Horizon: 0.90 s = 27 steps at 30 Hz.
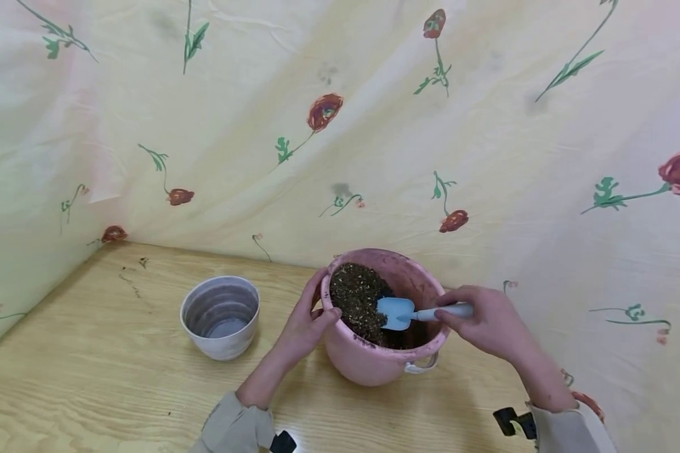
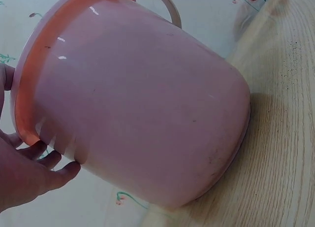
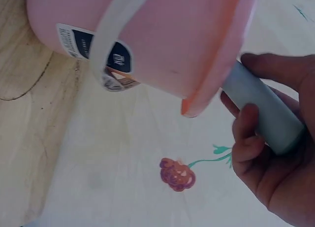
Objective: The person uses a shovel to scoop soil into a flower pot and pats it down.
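Head view: gripping trowel (image 1: 419, 313) with right hand (image 1: 487, 322); holding bucket (image 1: 368, 366), between both hands, by its rim (image 1: 390, 353) with left hand (image 1: 303, 324).

Head cam's pretty bright and fairly even, just a white glare spot on the table (image 1: 119, 377) at the near edge and soft shadows by the bucket (image 1: 368, 368). Left wrist cam is noticeably dimmer and greyer, with little shiny highlights on the bucket. Right wrist one's kinda hazy, and the label (image 3: 121, 58) print's too soft to read. Can't tell where the light sits tho.
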Tool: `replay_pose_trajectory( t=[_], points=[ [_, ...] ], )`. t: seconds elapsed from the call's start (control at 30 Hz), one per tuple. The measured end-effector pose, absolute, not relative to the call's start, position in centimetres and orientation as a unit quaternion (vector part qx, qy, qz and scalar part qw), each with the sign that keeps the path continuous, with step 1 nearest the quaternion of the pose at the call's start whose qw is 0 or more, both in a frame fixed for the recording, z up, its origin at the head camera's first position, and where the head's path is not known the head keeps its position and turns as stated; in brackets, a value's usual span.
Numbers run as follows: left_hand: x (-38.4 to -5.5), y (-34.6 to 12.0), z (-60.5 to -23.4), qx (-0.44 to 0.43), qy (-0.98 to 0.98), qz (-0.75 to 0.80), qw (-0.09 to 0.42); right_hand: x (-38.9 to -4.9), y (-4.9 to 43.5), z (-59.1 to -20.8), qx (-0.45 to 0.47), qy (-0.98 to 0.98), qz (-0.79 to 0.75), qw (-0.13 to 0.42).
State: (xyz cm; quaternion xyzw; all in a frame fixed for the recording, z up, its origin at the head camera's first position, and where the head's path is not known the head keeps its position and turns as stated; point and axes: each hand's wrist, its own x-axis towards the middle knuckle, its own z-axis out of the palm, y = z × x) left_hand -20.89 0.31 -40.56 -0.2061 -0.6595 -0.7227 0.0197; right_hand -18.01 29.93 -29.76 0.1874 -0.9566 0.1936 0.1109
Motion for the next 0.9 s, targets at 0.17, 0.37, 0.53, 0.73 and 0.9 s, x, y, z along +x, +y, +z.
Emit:
replay_pose_trajectory(
  t=[0.17, 0.37, 0.53, 0.73, 0.9],
  points=[
    [-20.8, 0.4, -40.4, -0.207, -0.663, -0.719, 0.026, -18.1, 29.2, -28.9, 0.185, -0.964, 0.189, 0.029],
    [-20.6, 0.3, -40.2, -0.203, -0.672, -0.711, 0.033, -18.3, 28.8, -28.5, 0.227, -0.955, 0.19, -0.03],
    [-20.7, 0.5, -40.3, -0.204, -0.673, -0.71, 0.034, -18.3, 28.6, -28.0, 0.244, -0.949, 0.194, -0.049],
    [-20.5, 0.7, -40.5, -0.194, -0.68, -0.706, 0.031, -18.3, 28.7, -28.2, 0.239, -0.948, 0.207, -0.039],
    [-20.5, 0.8, -40.7, -0.2, -0.675, -0.71, 0.028, -18.4, 28.9, -28.6, 0.244, -0.945, 0.219, -0.028]
  ],
)
